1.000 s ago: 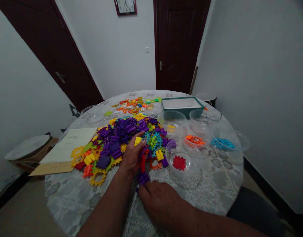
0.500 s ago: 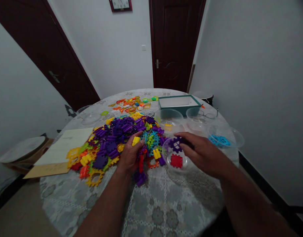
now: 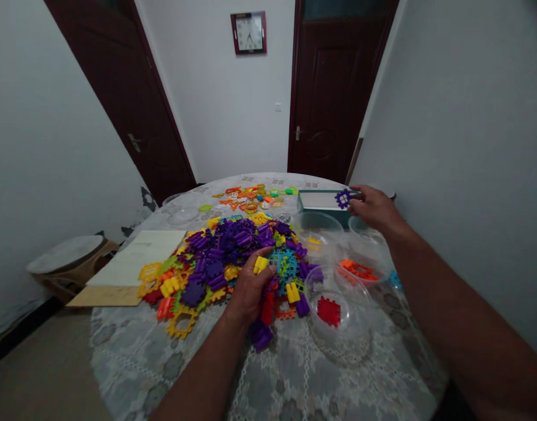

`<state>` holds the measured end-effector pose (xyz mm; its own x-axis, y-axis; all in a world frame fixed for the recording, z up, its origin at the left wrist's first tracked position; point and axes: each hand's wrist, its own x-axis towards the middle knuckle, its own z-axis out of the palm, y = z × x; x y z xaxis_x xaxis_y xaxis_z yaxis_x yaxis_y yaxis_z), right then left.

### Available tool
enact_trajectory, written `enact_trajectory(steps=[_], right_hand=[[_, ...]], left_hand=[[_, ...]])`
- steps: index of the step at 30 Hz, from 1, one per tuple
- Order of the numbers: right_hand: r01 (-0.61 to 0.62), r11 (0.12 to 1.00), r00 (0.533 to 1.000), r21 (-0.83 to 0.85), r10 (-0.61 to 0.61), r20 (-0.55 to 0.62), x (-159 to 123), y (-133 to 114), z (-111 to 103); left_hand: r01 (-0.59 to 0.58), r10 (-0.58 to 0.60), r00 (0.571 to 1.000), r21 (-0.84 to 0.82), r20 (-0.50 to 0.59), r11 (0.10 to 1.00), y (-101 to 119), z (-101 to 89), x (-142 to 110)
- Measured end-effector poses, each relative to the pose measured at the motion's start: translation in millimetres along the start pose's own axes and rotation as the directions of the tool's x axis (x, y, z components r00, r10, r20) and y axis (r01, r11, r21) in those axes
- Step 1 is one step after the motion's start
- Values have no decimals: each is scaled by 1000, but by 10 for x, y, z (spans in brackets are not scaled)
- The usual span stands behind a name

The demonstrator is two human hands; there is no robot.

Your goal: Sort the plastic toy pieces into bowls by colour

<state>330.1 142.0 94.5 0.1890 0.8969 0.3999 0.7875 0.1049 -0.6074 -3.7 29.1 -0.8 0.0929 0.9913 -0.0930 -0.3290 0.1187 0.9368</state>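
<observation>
Pinched in my right hand [image 3: 373, 210] is a purple square building piece [image 3: 343, 199] with toothed edges and a windowed middle, held over the near right corner of the green-edged box [image 3: 323, 217]. My left hand [image 3: 253, 286] is closed around a yellow block [image 3: 260, 265] at the near side of the heap. Red pieces [image 3: 267, 308] and a purple block [image 3: 261, 335] show just beside and below its fingers; whether it grips these too I cannot tell. The heap of mostly purple building pieces [image 3: 224, 240] spreads to the left and behind this hand.
Clear bowls stand on the right: one with a red square piece [image 3: 328, 311], one with orange pieces [image 3: 359, 270], one with a yellow piece [image 3: 314, 243]. Orange and green pieces [image 3: 250, 199] lie at the back. Paper sheets [image 3: 132, 257] lie at left.
My right hand has moved away and up from above the bowl with the red piece to the box, carrying the purple piece. My left hand keeps its hold. The view has tilted upward.
</observation>
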Motion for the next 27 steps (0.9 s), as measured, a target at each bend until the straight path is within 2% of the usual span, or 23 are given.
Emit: enact_trajectory(steps=[2,4,5,7,10,13,16,18,23,25,27], right_hand=[[-4,1000,997,-19,2,-80,64,-36,40],[16,998,995,-60,-22,-99,-32,-120,47],[39,998,997,-55,-43,-71,-136,-180,44],[102,995,993,21,-103,62,-430,-330,33],[223,966,925,135,-253,285,-968,-588,26],[380,910,858,166,-414,304,-1424,-808,56],[447,871,816,207,-491,304,-1683,-934,131],[434,872,819,226,-487,305,-1765,-965,202],[350,899,884,261,-410,224,-1837,-978,404],[318,912,907,259,-372,197,-1818,-984,414],[292,927,926,237,-336,174,-1757,-962,318]], left_hand=[[-11,11,1000,21,10,1000,7,-11,-3],[-29,28,999,62,21,998,12,-25,-6],[-43,40,999,91,29,995,17,-32,-11],[-80,74,996,167,47,983,35,-39,-27],[-132,113,990,271,84,954,80,-31,-69],[-136,90,983,303,162,943,118,-6,-111],[-133,56,969,315,240,940,125,21,-131],[-144,59,963,318,262,937,118,38,-133],[-142,40,959,354,282,925,94,71,-120],[-134,28,962,380,273,915,83,81,-116],[-117,19,968,385,249,915,74,92,-115]])
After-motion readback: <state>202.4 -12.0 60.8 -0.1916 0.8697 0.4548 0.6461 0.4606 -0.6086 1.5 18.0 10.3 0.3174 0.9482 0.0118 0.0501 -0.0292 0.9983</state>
